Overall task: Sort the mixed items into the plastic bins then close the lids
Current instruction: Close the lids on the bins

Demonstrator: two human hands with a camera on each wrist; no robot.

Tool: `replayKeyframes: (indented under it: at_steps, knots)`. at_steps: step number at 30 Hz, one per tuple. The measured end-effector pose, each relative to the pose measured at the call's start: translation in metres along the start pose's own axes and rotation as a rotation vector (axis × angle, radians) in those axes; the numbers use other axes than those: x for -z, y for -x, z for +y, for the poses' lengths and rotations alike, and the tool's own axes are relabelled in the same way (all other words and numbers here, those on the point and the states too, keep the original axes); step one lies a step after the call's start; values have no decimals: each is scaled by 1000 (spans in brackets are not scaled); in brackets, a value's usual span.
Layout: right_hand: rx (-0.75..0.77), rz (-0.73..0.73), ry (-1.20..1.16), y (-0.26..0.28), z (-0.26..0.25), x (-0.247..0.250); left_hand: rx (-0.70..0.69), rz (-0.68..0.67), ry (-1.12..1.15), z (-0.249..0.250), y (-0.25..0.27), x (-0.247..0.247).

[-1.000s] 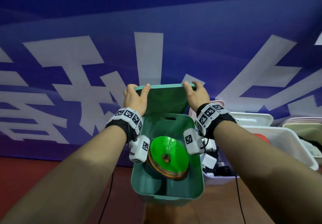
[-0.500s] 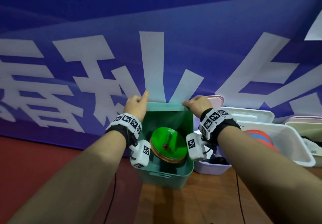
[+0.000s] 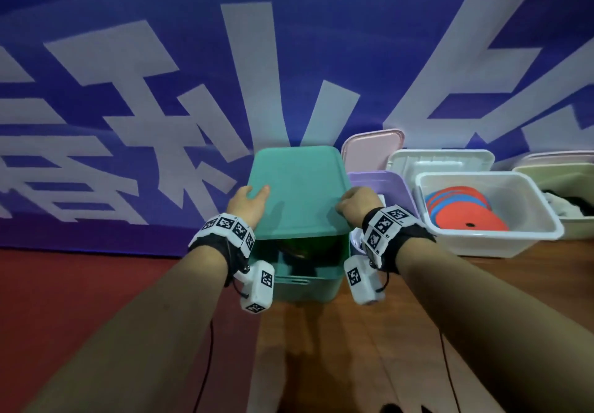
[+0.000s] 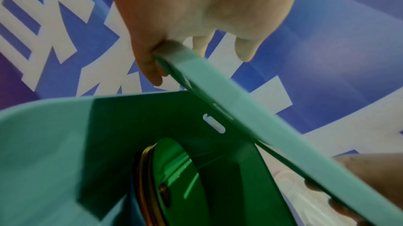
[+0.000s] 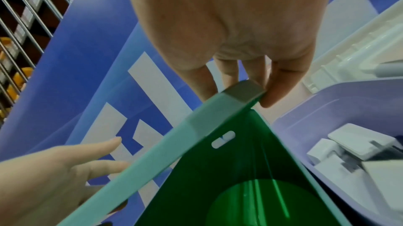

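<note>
Teal lid (image 3: pixel 297 192): held over the teal bin (image 3: pixel 305 279), its far edge low toward the bin's back rim and its near edge raised, so a gap shows at the front; not yet seated.
Left hand (image 3: pixel 247 204): grasps the lid's left edge, thumb on top and fingers (image 4: pixel 152 72) curled beneath it.
Right hand (image 3: pixel 355 204): grasps the lid's right edge near the corner, fingertips (image 5: pixel 270 98) wrapped under the rim.
Teal bin contents: a stack of flat discs, green disc (image 4: pixel 174 169) on top and orange-brown edges beside it; the count is too hard to read.
Progress: I judge sorting for this bin to be finished and its closing under way; the lid has to come down flat and be pressed onto the rim.
Purple bin (image 3: pixel 382 187): just right of the teal one and touching or nearly so, open, holding white blocky items (image 5: pixel 357 152) that I cannot identify.
Pink lid (image 3: pixel 373 142): leans on the banner behind the purple bin.
White bin (image 3: pixel 488 213): further right, open, holding red and blue discs (image 3: pixel 463 210).
White lid (image 3: pixel 440 162): stands behind the white bin.
Pale green bin (image 3: pixel 559 174): at the right edge, open, with what looks like black and white cloth.
Left to do: by my reading, three more lids to close.
Surroundings: wooden floor (image 3: pixel 321 348) below, blue banner (image 3: pixel 289 43) behind.
</note>
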State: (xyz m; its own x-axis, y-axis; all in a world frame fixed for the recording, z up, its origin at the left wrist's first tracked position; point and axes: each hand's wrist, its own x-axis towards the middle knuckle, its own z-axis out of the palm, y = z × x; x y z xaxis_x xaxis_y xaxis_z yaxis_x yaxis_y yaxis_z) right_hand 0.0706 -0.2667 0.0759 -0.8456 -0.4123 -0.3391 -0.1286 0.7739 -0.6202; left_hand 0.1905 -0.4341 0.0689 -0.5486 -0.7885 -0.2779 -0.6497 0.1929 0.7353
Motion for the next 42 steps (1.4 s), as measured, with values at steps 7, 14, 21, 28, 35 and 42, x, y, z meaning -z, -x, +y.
replayKeyframes:
  at_steps: [7,14,21,28,35,42]
  knots:
    - [-154,175,13,22,16,-42,-25,-49,-225,-37,-3,-11]
    - [-180,267,-13,32,33,-68,-124,-13,-300,-53,3,-17]
    - [-148,331,15,36,32,-82,-152,31,-268,-66,-4,-12]
    - [-152,338,12,31,29,-89,-151,-9,-281,-74,-7,-14]
    - [-52,245,44,18,35,-95,-202,-87,-391,-72,-10,-17]
    - [18,198,54,15,45,-100,-204,-127,-426,-83,-10,-23]
